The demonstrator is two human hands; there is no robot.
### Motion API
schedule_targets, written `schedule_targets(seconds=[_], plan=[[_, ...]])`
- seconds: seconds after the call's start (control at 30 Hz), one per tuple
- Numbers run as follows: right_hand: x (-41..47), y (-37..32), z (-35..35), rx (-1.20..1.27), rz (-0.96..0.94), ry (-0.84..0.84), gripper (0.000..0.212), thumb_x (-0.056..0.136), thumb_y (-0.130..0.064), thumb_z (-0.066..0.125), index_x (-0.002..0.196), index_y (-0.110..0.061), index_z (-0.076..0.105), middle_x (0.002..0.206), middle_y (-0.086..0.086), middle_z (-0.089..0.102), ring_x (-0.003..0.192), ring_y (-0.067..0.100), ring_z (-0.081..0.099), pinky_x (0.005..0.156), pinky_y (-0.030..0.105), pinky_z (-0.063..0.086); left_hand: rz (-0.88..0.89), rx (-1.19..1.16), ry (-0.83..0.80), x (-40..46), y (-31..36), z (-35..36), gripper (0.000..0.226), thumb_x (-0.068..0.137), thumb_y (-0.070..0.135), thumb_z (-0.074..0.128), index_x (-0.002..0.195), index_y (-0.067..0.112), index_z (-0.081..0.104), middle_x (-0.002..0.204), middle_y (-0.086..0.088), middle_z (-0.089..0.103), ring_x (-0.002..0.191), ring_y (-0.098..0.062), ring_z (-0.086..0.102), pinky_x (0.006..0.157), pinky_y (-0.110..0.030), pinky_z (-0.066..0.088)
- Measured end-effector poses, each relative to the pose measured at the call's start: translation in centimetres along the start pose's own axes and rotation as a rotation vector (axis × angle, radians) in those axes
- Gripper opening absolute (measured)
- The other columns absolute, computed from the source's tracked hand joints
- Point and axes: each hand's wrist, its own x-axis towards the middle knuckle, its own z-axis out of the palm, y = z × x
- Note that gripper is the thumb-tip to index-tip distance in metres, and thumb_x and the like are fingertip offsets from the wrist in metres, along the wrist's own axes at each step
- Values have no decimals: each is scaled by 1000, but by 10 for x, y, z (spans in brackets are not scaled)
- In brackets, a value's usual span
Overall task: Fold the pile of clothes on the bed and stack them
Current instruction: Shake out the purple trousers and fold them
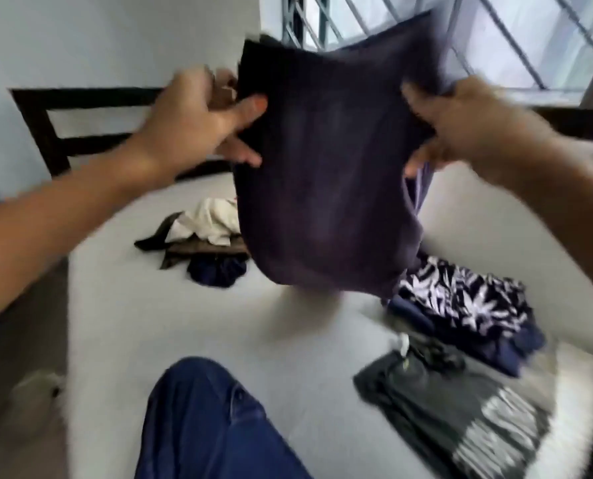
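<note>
A dark purple garment (322,174) hangs in the air above the bed, blurred by motion. My left hand (198,115) pinches its left edge between thumb and fingers. My right hand (461,129) grips its right edge. Behind the garment, a loose pile of clothes (205,236) lies on the white mattress (132,305): cream, brown, black and navy pieces. At the right lie folded clothes: a navy piece with white leaf print (461,299) on top of plain navy ones, and a grey-black striped piece (461,409) nearer to me.
My knee in blue jeans (212,426) rests on the mattress at the bottom centre. A dark bed frame (56,126) stands at the far left against a white wall. A window with a metal grille (495,39) is behind the garment.
</note>
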Motion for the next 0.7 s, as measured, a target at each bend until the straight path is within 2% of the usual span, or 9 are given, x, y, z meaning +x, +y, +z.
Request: schedule_targets(seconds=[0.13, 0.2, 0.27, 0.33, 0.4, 0.5, 0.57, 0.63, 0.7], plan=[[-84, 74, 44, -29, 104, -100, 30, 98, -23, 50, 69, -16, 46, 36, -9, 46, 27, 2, 44, 29, 15, 27, -191, 73, -139, -90, -57, 26, 32, 85, 26, 63, 104, 0, 61, 65, -4, 69, 38, -20, 55, 41, -21, 44], [-114, 97, 52, -65, 103, -154, 31, 98, -18, 52, 67, -17, 45, 38, -12, 50, 31, 0, 45, 33, 11, 28, -232, 94, -234, -120, -70, 34, 46, 76, 37, 66, 102, -1, 63, 75, -20, 69, 37, -16, 49, 48, -20, 44], [-141, 115, 59, -104, 111, -214, 33, 95, -16, 57, 64, -18, 45, 40, -15, 51, 34, -1, 46, 36, 11, 30, -298, 81, -369, -144, -82, 38, 42, 72, 39, 69, 101, 9, 67, 77, -13, 72, 44, -11, 53, 52, -18, 43], [-162, 129, 63, -118, 136, -286, 35, 88, -32, 66, 61, -18, 48, 43, -18, 51, 41, -4, 45, 44, 13, 34, -369, 32, -486, -161, -93, 40, 48, 70, 48, 75, 105, 15, 68, 81, -5, 74, 67, -15, 68, 62, -23, 50], [-175, 145, 64, -206, 172, -350, 54, 71, -63, 67, 61, -12, 54, 51, -14, 48, 53, -4, 40, 52, 29, 37, -386, 98, -596, -172, -107, 43, 62, 63, 64, 74, 104, 18, 68, 89, -11, 74, 90, -30, 70, 81, -42, 52], [-181, 164, 63, -235, 251, -414, 73, 55, -75, 59, 65, -3, 56, 58, -9, 41, 58, 3, 37, 54, 33, 32, -400, 115, -688, -174, -126, 45, 67, 64, 66, 71, 102, 11, 66, 94, -8, 73, 96, -17, 69, 95, -46, 48], [-178, 169, 65, -135, 349, -403, 86, 46, -84, 65, 65, -1, 55, 60, -6, 40, 59, 7, 36, 56, 32, 29, -423, 24, -686, -165, -136, 52, 73, 67, 64, 72, 103, 2, 63, 98, -22, 68, 94, -17, 66, 95, -48, 47], [-165, 172, 70, 22, 430, -374, 77, 50, -78, 72, 63, -4, 57, 60, -5, 47, 61, 8, 42, 56, 32, 33, -459, -111, -638, -150, -144, 62, 67, 70, 57, 74, 102, -1, 64, 100, -27, 67, 93, -27, 66, 93, -42, 49], [-143, 182, 76, 216, 542, -323, 50, 71, -49, 77, 75, 0, 69, 72, 0, 70, 70, 10, 61, 63, 27, 49, -517, -190, -534, -130, -154, 74, 48, 76, 44, 71, 97, 1, 67, 91, -17, 71, 86, -22, 66, 82, -28, 52]])
